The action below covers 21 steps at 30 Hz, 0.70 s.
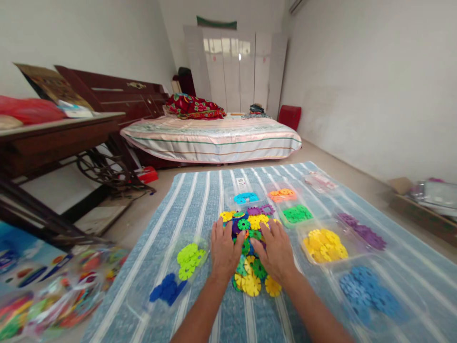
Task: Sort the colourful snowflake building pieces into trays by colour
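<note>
A mixed pile of notched plastic discs (251, 281) in yellow, green, purple and blue lies in the middle of the striped cloth. My left hand (225, 250) rests against the pile's left side, fingers stretched forward. On the right side, my right hand (275, 250) lies over the discs with its fingers spread. Both thumbs point inward over the pile, and neither hand grips a disc that I can see. Sorted discs sit in clear trays around it: lime green discs (191, 259) and dark blue discs (167, 289) at left, yellow discs (324, 245) and light blue discs (369, 290) at right.
Beyond the pile stand trays of cyan discs (246, 197), orange discs (283, 194) and green discs (297, 214). Purple discs (364, 232) lie at right. A bed (214, 143) is behind the table, a sewing machine table (60, 138) at left, a cardboard box (421, 209) at right.
</note>
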Each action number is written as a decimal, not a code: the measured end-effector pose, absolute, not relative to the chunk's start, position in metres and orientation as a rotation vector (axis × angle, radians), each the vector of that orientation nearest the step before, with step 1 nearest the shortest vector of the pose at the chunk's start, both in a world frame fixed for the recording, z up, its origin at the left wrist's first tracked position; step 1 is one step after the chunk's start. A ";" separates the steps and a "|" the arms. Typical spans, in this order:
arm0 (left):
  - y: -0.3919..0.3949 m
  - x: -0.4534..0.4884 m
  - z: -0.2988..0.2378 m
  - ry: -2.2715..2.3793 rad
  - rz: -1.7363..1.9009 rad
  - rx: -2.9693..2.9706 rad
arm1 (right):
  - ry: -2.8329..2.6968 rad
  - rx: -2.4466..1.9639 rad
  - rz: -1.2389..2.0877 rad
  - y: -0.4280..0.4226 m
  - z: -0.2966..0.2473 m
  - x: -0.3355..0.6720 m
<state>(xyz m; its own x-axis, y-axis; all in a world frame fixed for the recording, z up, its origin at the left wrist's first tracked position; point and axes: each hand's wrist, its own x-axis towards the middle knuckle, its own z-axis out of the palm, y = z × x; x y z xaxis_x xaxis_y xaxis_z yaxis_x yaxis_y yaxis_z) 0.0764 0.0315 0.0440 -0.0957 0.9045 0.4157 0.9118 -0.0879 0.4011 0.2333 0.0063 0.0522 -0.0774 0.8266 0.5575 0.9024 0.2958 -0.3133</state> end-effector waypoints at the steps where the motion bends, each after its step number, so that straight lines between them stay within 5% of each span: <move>1: 0.037 0.077 0.045 -2.173 -0.904 -2.081 | -1.902 -1.571 -0.149 0.021 0.052 0.231; 11: 0.080 0.080 0.054 -2.544 -0.682 -1.892 | -1.979 -1.847 0.034 0.090 0.049 0.221; 21: 0.087 0.077 0.050 -2.396 -0.583 -2.191 | -2.047 -1.759 0.060 0.088 0.035 0.223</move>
